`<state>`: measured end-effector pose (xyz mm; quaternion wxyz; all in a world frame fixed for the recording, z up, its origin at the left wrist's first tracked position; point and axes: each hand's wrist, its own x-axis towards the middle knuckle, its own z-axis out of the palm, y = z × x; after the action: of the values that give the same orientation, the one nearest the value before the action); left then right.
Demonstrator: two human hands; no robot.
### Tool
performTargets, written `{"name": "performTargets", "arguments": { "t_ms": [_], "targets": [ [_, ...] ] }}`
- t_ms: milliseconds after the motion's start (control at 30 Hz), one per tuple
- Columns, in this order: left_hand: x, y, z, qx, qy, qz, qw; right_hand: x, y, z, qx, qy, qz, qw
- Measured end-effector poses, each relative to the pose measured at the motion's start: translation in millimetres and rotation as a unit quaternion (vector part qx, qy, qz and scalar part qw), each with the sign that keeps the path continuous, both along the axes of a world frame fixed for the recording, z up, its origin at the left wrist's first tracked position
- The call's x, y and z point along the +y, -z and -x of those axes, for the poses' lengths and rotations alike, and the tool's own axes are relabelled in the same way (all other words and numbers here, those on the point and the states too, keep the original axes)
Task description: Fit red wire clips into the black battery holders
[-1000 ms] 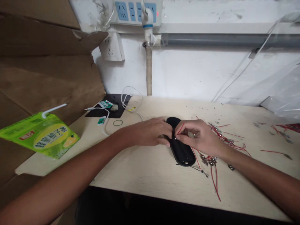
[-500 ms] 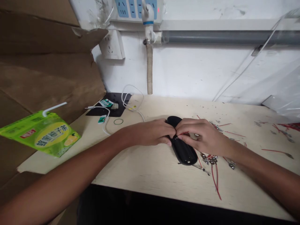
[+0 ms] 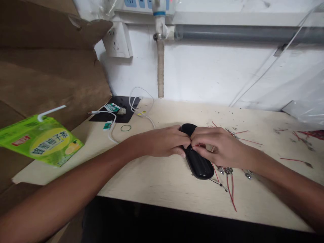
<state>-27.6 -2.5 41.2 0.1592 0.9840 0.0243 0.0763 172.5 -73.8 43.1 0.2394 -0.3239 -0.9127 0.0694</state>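
Observation:
A long black plastic housing (image 3: 199, 165) with rounded ends lies slantwise on the table under both hands. My left hand (image 3: 168, 141) grips its left side near the middle, fingers bent over the edge and thumb stretched alongside. From the right, my right hand (image 3: 217, 145) pinches a thin red wire at the middle of the housing, its fingertips touching those of the left. The fingers cover most of that wire and the spot where it meets the housing. Beside the right hand lie several small round metal parts (image 3: 227, 170) with red wires attached.
More red-wired parts (image 3: 303, 143) are scattered at the right. A green drink pouch (image 3: 50, 141) with a straw stands at the left by cardboard (image 3: 50, 77). White cable (image 3: 115, 126), a black sheet (image 3: 101, 117) and a green rubber band (image 3: 126, 128) lie behind the left arm. A hose (image 3: 160, 67) hangs above the table.
The camera view has shifted slightly. Both hands keep their places at the housing, which now shows a smoother, shinier top, as if tilted a little.

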Motion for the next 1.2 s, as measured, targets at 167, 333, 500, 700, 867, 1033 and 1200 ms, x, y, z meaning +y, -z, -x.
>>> {"name": "performTargets", "arguments": {
  "t_ms": [167, 333, 500, 700, 867, 1033, 1200],
  "targets": [
    [1, 1.0, 1, -0.018, 0.003, -0.016, 1.0, 4, 2.8, -4, 0.012, -0.021, 0.017, 1.0],
    [2, 3.5, 1, -0.036, 0.013, -0.035, 0.999, 4, 1.7, -4, 0.014, -0.019, 0.022, 0.999],
    [2, 4.3, 1, -0.039, 0.02, -0.052, 0.998, 1, 2.0, -2, 0.004, -0.012, 0.014, 1.0],
    [3, 4.8, 1, -0.042, 0.021, -0.057, 0.997, 1, 3.3, 0, 0.004, -0.008, 0.001, 1.0],
    [2, 6.4, 1, -0.048, 0.016, -0.058, 0.997, 2, 2.7, 2, -0.001, -0.004, 0.015, 1.0],
    [3, 6.4, 2, -0.045, -0.006, -0.081, 0.996, 3, 0.9, 5, -0.004, 0.027, 0.025, 0.999],
    [7, 5.6, 2, -0.052, -0.039, -0.092, 0.994, 12, 3.0, -6, 0.092, 0.076, 0.133, 0.984]
  ]
}}
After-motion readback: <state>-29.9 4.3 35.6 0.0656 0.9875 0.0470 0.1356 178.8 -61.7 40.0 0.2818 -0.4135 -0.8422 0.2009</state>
